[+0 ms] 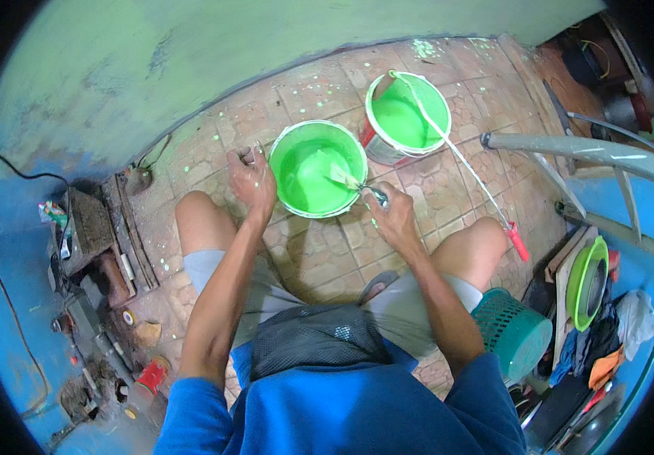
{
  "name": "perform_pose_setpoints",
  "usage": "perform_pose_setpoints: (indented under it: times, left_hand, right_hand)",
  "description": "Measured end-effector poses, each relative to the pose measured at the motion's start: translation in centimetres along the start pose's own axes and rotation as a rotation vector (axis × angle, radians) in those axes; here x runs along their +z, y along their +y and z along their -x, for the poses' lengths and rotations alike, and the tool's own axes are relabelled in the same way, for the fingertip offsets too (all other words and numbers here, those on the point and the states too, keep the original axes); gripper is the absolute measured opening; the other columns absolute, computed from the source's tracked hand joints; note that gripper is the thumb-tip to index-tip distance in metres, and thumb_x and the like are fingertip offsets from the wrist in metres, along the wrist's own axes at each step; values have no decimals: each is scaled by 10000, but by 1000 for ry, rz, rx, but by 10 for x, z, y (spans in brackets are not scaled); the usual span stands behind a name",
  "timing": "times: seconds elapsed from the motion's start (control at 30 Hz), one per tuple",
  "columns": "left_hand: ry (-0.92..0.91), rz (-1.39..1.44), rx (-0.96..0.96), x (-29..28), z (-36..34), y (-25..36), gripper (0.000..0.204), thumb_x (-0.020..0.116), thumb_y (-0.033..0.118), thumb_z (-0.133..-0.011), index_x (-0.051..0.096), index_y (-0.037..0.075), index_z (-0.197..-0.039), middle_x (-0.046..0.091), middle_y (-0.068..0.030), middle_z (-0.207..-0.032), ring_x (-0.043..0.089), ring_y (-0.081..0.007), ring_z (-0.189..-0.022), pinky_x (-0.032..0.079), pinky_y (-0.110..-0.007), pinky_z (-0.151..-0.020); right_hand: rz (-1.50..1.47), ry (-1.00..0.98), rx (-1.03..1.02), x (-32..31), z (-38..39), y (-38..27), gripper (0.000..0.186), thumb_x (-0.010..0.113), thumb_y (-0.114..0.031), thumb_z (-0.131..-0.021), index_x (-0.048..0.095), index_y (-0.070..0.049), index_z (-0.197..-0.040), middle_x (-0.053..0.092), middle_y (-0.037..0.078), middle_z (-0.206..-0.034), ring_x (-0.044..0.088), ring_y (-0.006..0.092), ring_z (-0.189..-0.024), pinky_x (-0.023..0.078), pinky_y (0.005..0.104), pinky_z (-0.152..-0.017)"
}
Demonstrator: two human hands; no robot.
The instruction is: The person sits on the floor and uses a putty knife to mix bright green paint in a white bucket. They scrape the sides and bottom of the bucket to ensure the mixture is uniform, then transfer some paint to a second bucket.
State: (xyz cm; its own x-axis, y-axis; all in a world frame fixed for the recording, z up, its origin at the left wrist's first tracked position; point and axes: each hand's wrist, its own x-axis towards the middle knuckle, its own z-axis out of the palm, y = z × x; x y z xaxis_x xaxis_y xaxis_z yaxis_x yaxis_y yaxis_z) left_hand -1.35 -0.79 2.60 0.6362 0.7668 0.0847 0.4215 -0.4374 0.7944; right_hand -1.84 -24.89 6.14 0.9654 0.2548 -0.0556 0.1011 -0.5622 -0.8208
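Observation:
A white-rimmed bucket of bright green paint [297,203] stands on the tiles between my knees. My right hand [394,216] is closed round the dark handle of a putty knife [348,180], at the bucket's right side. Its paint-smeared blade reaches over the rim, above the paint. Beside the left rim is my left hand [253,180], fingers loosely bent and apart, with nothing visible in it. A second bucket of green paint [399,157] stands just beyond, to the right. A paint roller frame [460,155] leans across it, its red grip hanging out toward my right knee.
Beyond the buckets rises a green wall [190,45]. A ladder [585,145] stands at the right, near a green perforated basket [510,334] and a lime basin [589,282]. Tools and a metal box [88,231] crowd the left side. Paint spots dot the tiled floor [319,262].

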Motion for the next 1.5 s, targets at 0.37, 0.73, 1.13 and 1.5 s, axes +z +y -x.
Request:
perform_pose_setpoints:
  times: [0.37,0.73,1.13,1.5]
  left_hand:
    - [-1145,452,-819,-18,82,65,458,466,456,-935,565,19,-1027,639,-67,-954,610,-150,-802,492,-271,-701]
    - [-1057,729,-932,-6,87,43,195,533,210,-937,529,53,-1052,632,-54,-919,630,-164,-817,533,-309,-713]
    - [-741,613,-580,-40,85,22,156,449,187,-922,484,67,-1015,478,-10,-718,456,-88,-542,383,-234,-447]
    - [-606,489,-386,-45,64,3,141,610,204,-897,595,66,-915,468,49,-581,378,-23,-439,299,-204,-380]
  right_hand:
    - [-978,-47,580,9,23,-1,256,521,-171,-896,602,58,-978,625,85,-742,545,109,-554,443,234,-475]
    - [104,142,98,-44,-6,7,235,627,-233,-837,633,0,-867,634,115,-730,615,228,-680,472,371,-609]
    - [462,4,257,-117,-115,98,651,654,-539,-738,630,87,-917,642,264,-866,640,363,-834,486,450,-709]
    - [452,83,466,-107,-134,93,491,654,-401,-733,660,32,-965,646,264,-926,627,391,-924,489,464,-768]
